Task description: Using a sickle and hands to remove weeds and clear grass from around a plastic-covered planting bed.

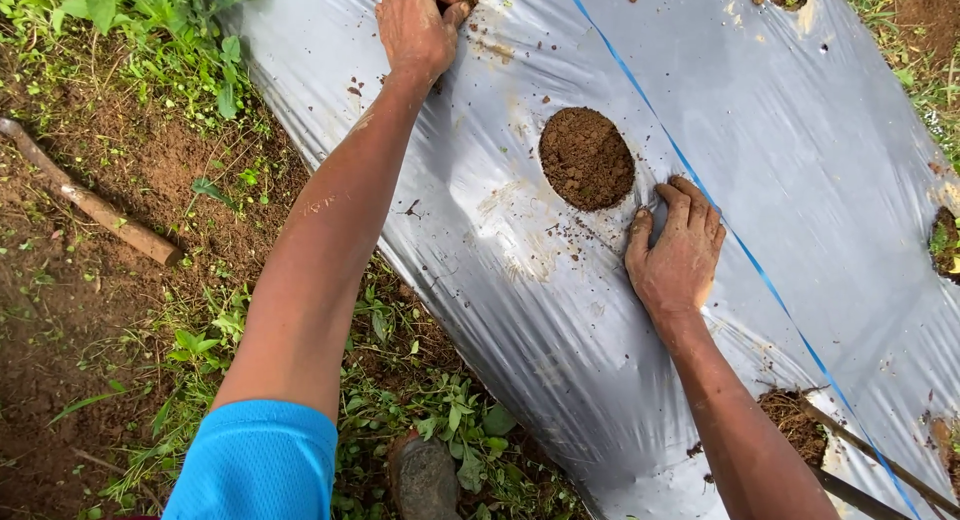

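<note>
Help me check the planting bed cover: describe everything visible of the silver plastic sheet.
The silver plastic sheet looks like thin, glossy film stretched over a raised bed, wrinkled and smeared with dirt. A blue line runs along it. Round holes are cut in it; the middle hole shows crumbly brown soil. The right hand presses flat on it beside that hole, and the left hand touches it at another hole further up. Weedy ground borders its left edge.

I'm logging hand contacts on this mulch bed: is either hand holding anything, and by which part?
Neither hand grips anything. The right hand lies flat on the silver plastic mulch sheet beside the round soil-filled hole. The left hand presses its fingers at another hole's edge.
</note>
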